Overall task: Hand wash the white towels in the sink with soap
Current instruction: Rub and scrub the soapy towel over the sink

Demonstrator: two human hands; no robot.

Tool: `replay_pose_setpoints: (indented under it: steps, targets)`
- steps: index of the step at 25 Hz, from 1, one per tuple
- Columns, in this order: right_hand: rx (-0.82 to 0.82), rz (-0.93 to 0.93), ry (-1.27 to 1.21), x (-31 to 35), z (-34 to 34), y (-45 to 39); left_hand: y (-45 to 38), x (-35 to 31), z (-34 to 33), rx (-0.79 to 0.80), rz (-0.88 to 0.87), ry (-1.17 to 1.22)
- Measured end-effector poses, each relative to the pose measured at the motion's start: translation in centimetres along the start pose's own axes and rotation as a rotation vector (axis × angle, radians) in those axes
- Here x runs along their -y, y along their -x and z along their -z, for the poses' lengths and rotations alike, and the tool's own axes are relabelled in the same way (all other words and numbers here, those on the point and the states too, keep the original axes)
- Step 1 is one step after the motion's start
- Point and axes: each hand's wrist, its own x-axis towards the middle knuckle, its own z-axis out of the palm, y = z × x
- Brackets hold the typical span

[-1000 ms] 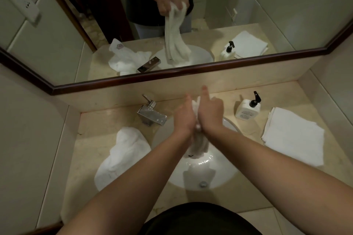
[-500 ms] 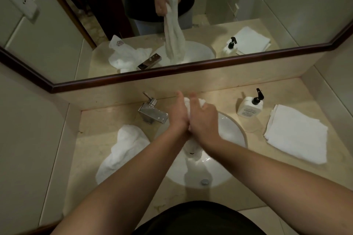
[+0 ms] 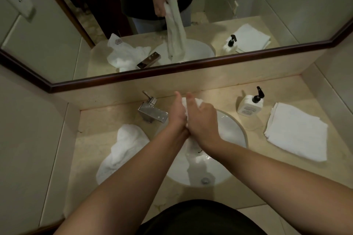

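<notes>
Landmark: I place everything relative to the sink, a round white basin set into the beige surface.
Crumpled towel: left of the sink, heaped on the surface; I judge it already washed or waiting, and cannot tell which.
Faucet: at the sink's back-left rim; I see no water running.
Left hand: above the sink's back edge, its grip wrapped round the towel, thumb pointing up.
Held towel: above the sink, squeezed between both hands, its top poking out above them; the tail hangs down into the basin, and the mirror shows it as a long twisted strip.
Right hand: pressed against the left, its grip clenched on the same towel.
Soap bottle: behind and right of the sink, upright, untouched.
Folded towels: farther right of the sink, a neat dry-looking stack.
Progress: I judge this mid-task; one towel is being rubbed or wrung, and the folded stack looks still to do.
</notes>
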Motion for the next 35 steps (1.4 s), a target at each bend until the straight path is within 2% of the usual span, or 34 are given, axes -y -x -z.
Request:
replay_pose_setpoints:
  steps: [1,4,8,11,15,21,26,32,35]
  targets:
    - [0.004,0.013,0.019,0.0,0.1,0.0,-0.1,0.1,0.1,0.011,0.003,-0.002]
    - [-0.129,-0.059,0.014,-0.1,1.0,-1.0,-0.1,0.9,0.0,0.051,-0.008,-0.107]
    - [0.02,-0.053,0.052,-1.7,0.2,0.4,-0.2,0.9,0.4,-0.016,-0.009,-0.073]
    - [-0.015,-0.218,0.128,-4.5,1.4,-2.6,-0.2,2.0,1.0,-0.083,-0.031,-0.281]
    - [0.19,-0.395,0.151,-8.6,3.8,-2.8,-2.7,3.5,4.7,-0.136,0.03,-0.401]
    - [0.387,-0.627,0.154,-14.6,4.4,-4.6,-8.2,7.5,10.2,-0.021,0.193,-0.774]
    - [0.31,-0.704,0.209,-20.0,2.6,-6.6,-13.1,10.4,12.5,0.025,0.334,-0.845]
    - [0.066,-0.677,0.192,-26.4,0.1,-6.9,-19.0,15.3,13.7,-0.125,0.267,-0.594]
    - [0.102,-0.656,0.26,-29.4,-0.5,-6.9,-20.7,17.8,14.0,-0.133,0.307,-0.586]
